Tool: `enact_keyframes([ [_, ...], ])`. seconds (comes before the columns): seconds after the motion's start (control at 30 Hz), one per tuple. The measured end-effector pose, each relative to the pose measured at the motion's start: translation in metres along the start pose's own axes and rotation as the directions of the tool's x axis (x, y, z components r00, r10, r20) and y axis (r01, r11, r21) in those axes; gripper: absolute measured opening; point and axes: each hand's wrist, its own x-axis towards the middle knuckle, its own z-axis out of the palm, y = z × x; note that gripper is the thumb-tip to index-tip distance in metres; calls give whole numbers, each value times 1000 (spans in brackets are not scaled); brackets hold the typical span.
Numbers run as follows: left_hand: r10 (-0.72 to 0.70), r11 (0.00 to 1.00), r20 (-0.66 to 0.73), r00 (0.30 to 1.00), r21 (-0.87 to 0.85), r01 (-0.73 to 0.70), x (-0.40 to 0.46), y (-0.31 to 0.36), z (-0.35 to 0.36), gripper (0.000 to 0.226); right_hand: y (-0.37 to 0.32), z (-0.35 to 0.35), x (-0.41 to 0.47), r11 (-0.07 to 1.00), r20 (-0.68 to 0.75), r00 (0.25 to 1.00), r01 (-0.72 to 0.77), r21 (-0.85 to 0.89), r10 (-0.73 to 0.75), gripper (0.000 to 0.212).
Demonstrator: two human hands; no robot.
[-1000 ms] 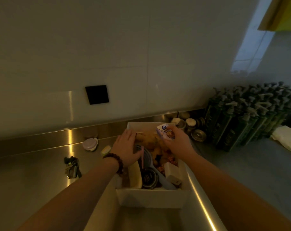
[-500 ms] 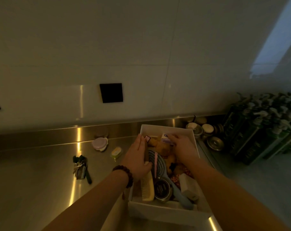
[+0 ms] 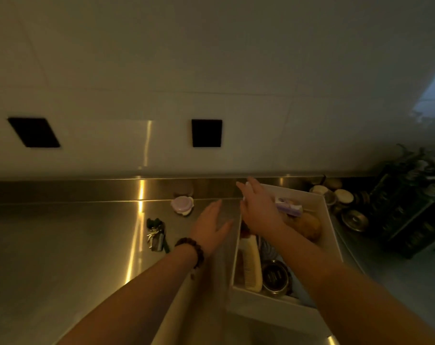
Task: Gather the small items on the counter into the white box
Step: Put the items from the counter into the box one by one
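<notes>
On the steel counter (image 3: 62, 245), to the left of the white box (image 3: 332, 235), a bunch of keys (image 3: 156, 236) lies flat on the bare metal. Farther back from the keys, near the raised back edge of the counter, sits a small round lilac container (image 3: 182, 204); its contents cannot be made out. Both items are outside the white box and well apart from it.

The left hand (image 3: 209, 226) hovers palm down above the counter, just left of the white box and right of the keys. Its fingers are extended and held loosely together, the thumb spread out to the side, and it grips nothing. A dark beaded bracelet (image 3: 191, 250) circles the left wrist.

The right hand (image 3: 257, 210) is over the far left corner of the white box, fingers extended and slightly spread, pointing toward the back edge. Something small and pale shows at its fingertips; whether it is pinched cannot be told.

Inside the white box, a cream comb (image 3: 251, 265) lies along the left wall, a round dark tin (image 3: 275, 277) beside it at the near end, and a small lilac carton (image 3: 287, 206) rests at the far end on a yellow-brown item.

Right of the white box, small round jars (image 3: 343, 195) and dark spray bottles (image 3: 410, 207) stand on the counter.
</notes>
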Motion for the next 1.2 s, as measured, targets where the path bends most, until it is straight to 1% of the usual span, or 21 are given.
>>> enact_keyframes([
  [0.1,-32,996,-71,997,76,37,-12,-34,-29,66,-35,24,13,998,71,997,8,57,-12,49],
  [0.2,-126,981,-124,984,133,142,-23,-73,-59,70,-64,59,27,997,185,983,-11,81,-4,49],
  [0.27,-190,961,-146,971,173,214,-26,-99,-73,74,-74,86,34,994,270,962,-66,85,41,52],
  [0.33,-244,945,-155,957,185,270,-27,-122,-83,80,-76,111,41,988,341,932,-147,51,121,56],
  [0.4,-299,930,-146,943,178,323,-25,-141,-86,88,-71,133,48,980,380,905,-198,-24,192,58],
  [0.5,-340,910,-85,937,223,350,-18,-163,-84,99,-63,152,58,969,406,884,-177,-170,233,55],
  [0.6,-341,906,-13,940,263,332,-10,-176,-78,106,-59,166,64,955,397,872,-227,-191,286,58],
  [0.67,-338,903,1,941,283,324,-7,-183,-73,106,-61,176,64,948,399,868,-214,-233,295,51],
  [0.77,-308,913,-53,950,264,311,-3,-190,-69,95,-64,183,62,949,333,905,-186,-254,266,36],
  [0.9,-241,940,-100,965,223,258,0,-191,-68,67,-67,180,60,971,291,942,-103,-213,164,30],
  [0.97,-246,946,-115,962,185,264,1,-188,-69,54,-72,179,56,982,281,952,-72,-174,119,27],
  [1.03,-282,947,-114,953,126,295,2,-185,-70,45,-78,176,52,991,277,957,-48,-129,82,26],
  [1.1,-306,944,-96,947,95,315,1,-181,-72,38,-82,172,50,995,264,960,-85,-50,95,27],
  [1.2,-291,952,-73,954,79,296,-3,-174,-75,28,-88,162,46,990,257,960,-131,58,112,36],
])
